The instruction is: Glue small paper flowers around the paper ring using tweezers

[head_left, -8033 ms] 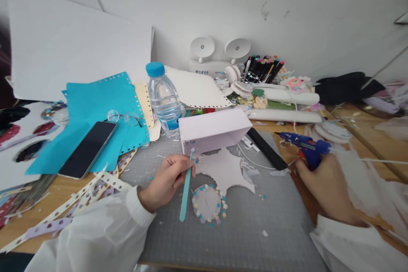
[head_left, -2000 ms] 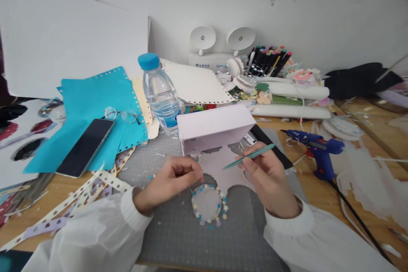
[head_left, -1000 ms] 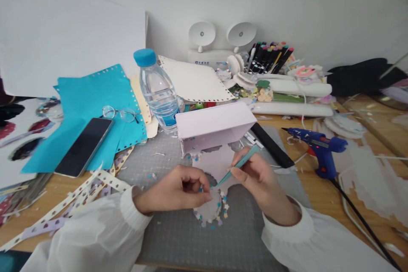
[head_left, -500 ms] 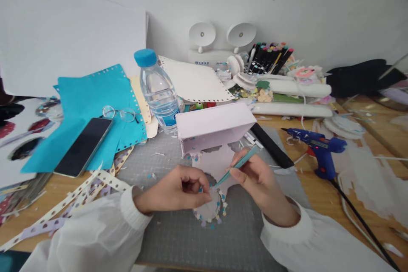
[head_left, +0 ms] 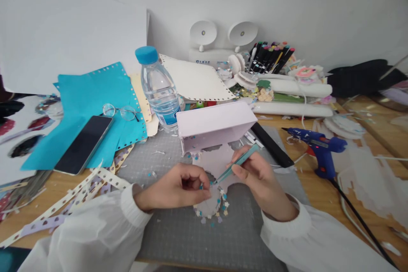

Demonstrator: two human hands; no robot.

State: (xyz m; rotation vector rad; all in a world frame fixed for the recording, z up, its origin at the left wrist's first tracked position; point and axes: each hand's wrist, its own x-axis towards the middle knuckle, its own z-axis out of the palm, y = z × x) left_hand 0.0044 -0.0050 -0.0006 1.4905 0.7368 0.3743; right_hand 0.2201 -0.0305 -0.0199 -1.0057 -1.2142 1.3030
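Beneath my left hand [head_left: 175, 187] lies a round pale paper disc [head_left: 208, 206], its edge trimmed with tiny blue, cream and lilac paper shapes. My left thumb and forefinger are closed at its upper left edge and hide that part. My right hand [head_left: 255, 174] grips teal tweezers [head_left: 235, 165] like a pen. Their points come down at the disc's upper edge, close to my left fingertips; whether a small piece is between them I cannot make out. Behind the hands, a scalloped lilac paper piece [head_left: 216, 159] lies in front of an open-fronted lilac box [head_left: 216, 118].
A grey cutting mat [head_left: 204, 242] lies under the work. A water bottle [head_left: 161, 93] stands behind, left of the box. At left are a phone [head_left: 84, 144] and glasses [head_left: 119, 111] on blue paper [head_left: 92, 89]. A blue glue gun [head_left: 318, 144] with its cord rests at right.
The tweezers' points have moved up slightly at the disc's upper edge. My left hand keeps almost the same place, and the view has tilted a little.
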